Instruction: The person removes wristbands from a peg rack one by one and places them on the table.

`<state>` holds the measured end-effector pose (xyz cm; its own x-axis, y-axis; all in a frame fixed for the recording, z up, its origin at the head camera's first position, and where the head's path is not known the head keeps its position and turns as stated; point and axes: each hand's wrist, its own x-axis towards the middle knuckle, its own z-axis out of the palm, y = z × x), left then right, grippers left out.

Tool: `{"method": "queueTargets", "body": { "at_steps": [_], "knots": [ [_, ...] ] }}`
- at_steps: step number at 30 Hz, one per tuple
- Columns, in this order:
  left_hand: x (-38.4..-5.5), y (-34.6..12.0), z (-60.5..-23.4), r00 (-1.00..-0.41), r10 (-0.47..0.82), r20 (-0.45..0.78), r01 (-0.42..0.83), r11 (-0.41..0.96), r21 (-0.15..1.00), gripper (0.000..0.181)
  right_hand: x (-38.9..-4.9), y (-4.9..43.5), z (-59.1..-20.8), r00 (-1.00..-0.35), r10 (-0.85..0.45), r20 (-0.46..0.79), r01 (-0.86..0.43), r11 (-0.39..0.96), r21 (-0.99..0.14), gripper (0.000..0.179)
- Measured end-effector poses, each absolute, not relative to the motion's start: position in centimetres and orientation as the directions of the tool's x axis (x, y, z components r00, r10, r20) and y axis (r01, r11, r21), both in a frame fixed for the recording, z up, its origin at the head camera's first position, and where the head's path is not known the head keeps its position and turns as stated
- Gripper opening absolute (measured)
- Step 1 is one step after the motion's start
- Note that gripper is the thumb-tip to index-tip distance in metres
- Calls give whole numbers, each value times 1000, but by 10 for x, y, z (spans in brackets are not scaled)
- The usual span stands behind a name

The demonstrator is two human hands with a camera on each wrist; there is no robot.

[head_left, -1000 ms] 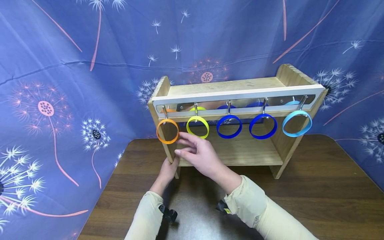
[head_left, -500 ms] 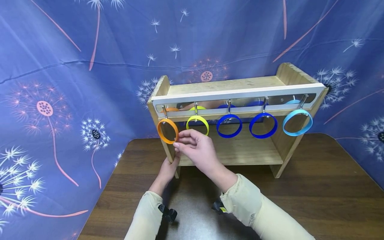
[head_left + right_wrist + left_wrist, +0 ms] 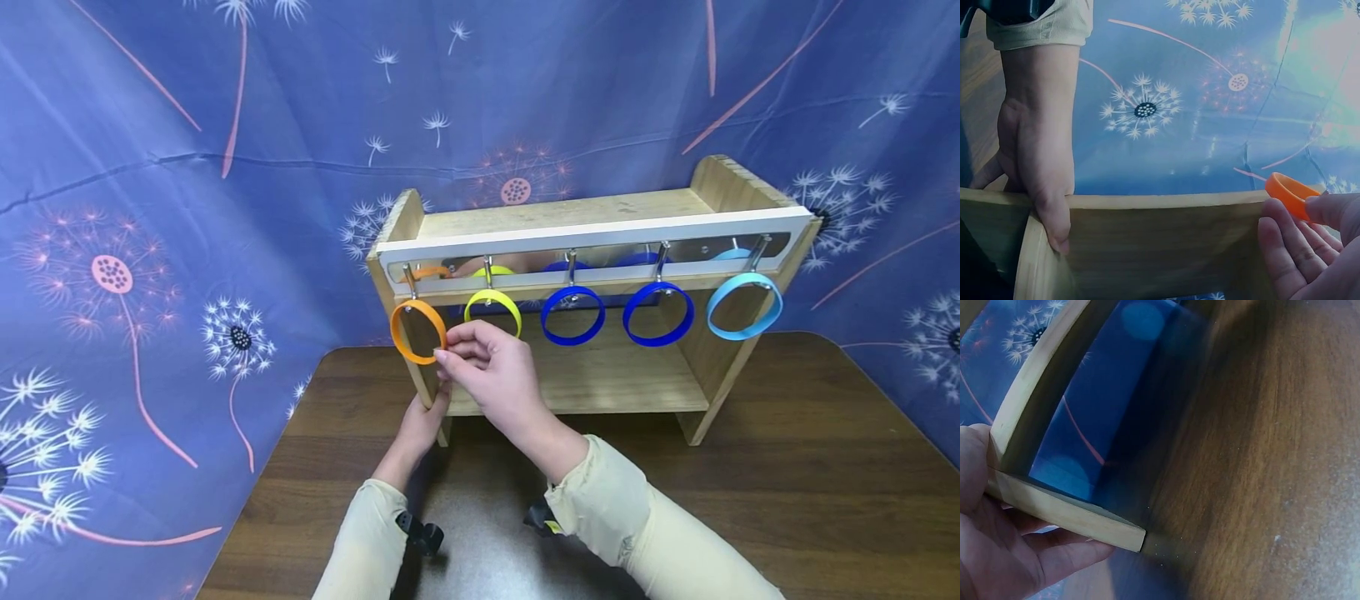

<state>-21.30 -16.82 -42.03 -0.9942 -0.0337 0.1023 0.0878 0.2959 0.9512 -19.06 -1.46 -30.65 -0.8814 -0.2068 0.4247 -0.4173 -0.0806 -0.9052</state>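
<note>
An orange ring (image 3: 400, 340) hangs from the leftmost metal hook of a wooden rack (image 3: 570, 400). My right hand (image 3: 498, 379) pinches the ring's lower right edge between thumb and fingers; the right wrist view shows the orange ring (image 3: 1286, 192) at the thumb tip. Lower down, my left hand (image 3: 420, 425) grips the left side panel of the rack. In the left wrist view the left hand (image 3: 1016, 550) has its thumb and fingers on either side of the wooden edge (image 3: 1079, 515). Just right of the orange ring hangs a yellow ring (image 3: 513, 308), partly covered by my right hand.
Two dark blue rings, including one in the middle (image 3: 573, 342), and a light blue ring (image 3: 742, 335) hang on the other hooks. A white-edged mirror-like strip (image 3: 600, 229) runs behind the hooks. The rack stands on a brown wooden table (image 3: 825, 500) before a blue patterned cloth (image 3: 300, 83).
My right hand has moved slightly left and its thumb and fingers have closed on the orange ring, which has turned and shifted a little. The left hand has stayed on the rack.
</note>
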Motion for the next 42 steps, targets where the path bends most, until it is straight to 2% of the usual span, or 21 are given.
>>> {"method": "queueTargets", "body": {
  "at_steps": [8,22,27,42],
  "knots": [
    [-233,-176,-455,-993,-50,110,89,306,948,42,-185,-12,-303,-876,-188,443,-417,-162,-894,15],
    [-234,-176,-458,-993,-61,98,71,347,935,38,-175,-5,-297,-875,-191,444,-399,-232,-887,14],
    [-233,-176,-457,-990,-45,130,108,329,938,37,-171,-1,-299,-876,-206,436,-387,-242,-890,14],
    [-235,-177,-459,-992,-55,110,89,302,949,34,-163,12,-312,-897,-281,340,-275,-245,-930,18]
  ]
}}
